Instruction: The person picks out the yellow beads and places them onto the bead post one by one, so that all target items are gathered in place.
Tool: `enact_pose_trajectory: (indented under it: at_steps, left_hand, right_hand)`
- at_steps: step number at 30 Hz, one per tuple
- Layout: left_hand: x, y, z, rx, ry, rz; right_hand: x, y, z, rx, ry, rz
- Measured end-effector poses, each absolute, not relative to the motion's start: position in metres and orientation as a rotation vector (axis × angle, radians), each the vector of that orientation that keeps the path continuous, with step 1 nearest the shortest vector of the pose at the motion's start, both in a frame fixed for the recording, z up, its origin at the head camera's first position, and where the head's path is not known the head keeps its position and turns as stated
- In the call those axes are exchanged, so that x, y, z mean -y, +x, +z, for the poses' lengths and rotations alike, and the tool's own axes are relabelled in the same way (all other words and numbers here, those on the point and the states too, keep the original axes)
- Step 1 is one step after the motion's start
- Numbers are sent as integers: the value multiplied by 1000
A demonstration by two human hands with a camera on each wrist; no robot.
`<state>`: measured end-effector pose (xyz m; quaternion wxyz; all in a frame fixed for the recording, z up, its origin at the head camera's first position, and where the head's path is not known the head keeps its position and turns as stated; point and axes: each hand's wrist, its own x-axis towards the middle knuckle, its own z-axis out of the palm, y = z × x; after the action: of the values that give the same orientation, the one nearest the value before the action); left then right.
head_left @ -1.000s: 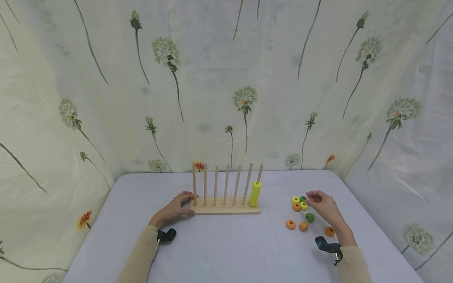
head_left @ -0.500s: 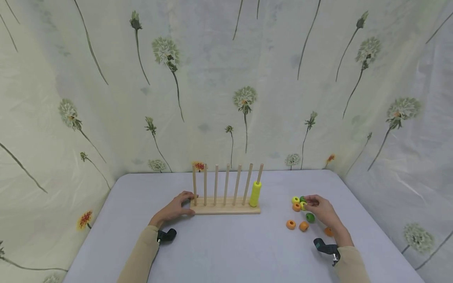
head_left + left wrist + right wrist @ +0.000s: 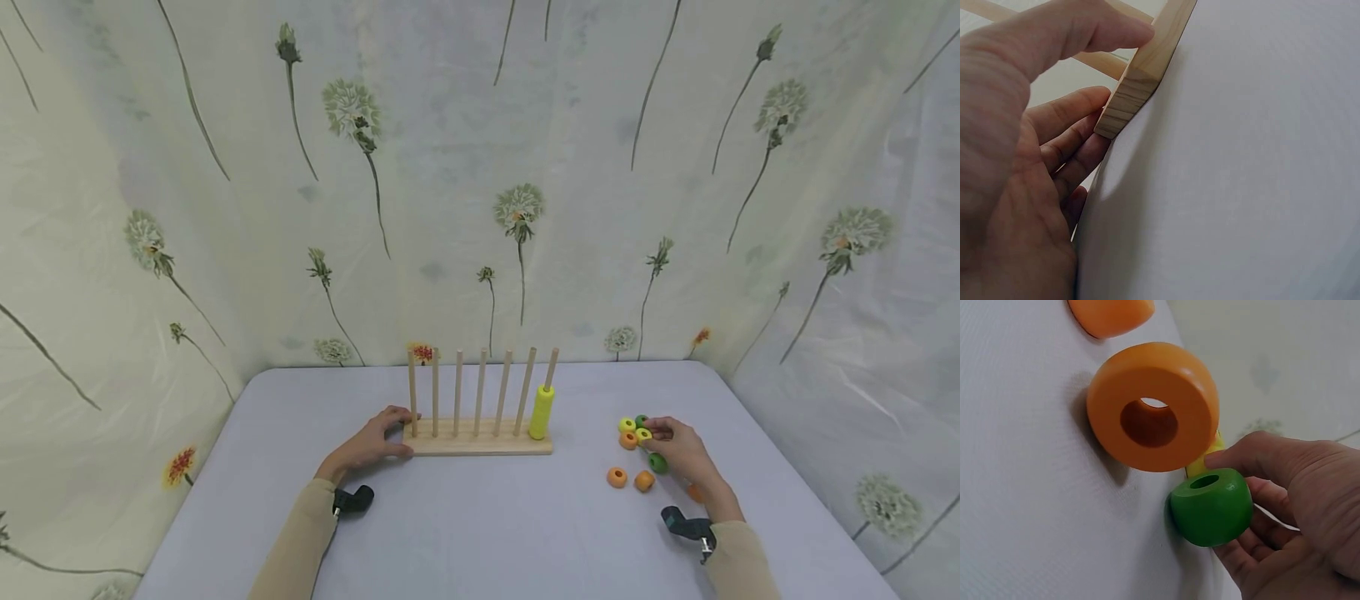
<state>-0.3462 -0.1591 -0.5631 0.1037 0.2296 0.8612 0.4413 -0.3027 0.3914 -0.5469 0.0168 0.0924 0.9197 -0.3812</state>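
Note:
A wooden peg stand with a row of upright pegs rests on the table, several yellow beads stacked on its rightmost peg. My left hand grips the stand's left end; in the left wrist view the thumb lies on the front of the base, fingers behind its end. To the right, my right hand pinches a yellow bead in a small cluster. The right wrist view shows the thumb against that yellow bead, mostly hidden behind a green bead and an orange bead.
Around the right hand lie another yellow bead, a green bead at the back, a nearer green bead, and orange beads. One orange bead is partly covered by the right wrist. A floral curtain hangs behind the table.
My right hand has come slightly down and left onto the yellow bead, its fingertips closing on it. The left hand and the stand have stayed still.

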Motion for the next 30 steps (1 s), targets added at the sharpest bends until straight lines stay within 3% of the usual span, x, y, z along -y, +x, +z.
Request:
enact_pose_trajectory:
  at_steps: [30]
  left_hand:
    - [161, -348, -566, -2549, 684, 1293]
  right_hand:
    - [-394, -302, -550, -2846, 356, -1216]
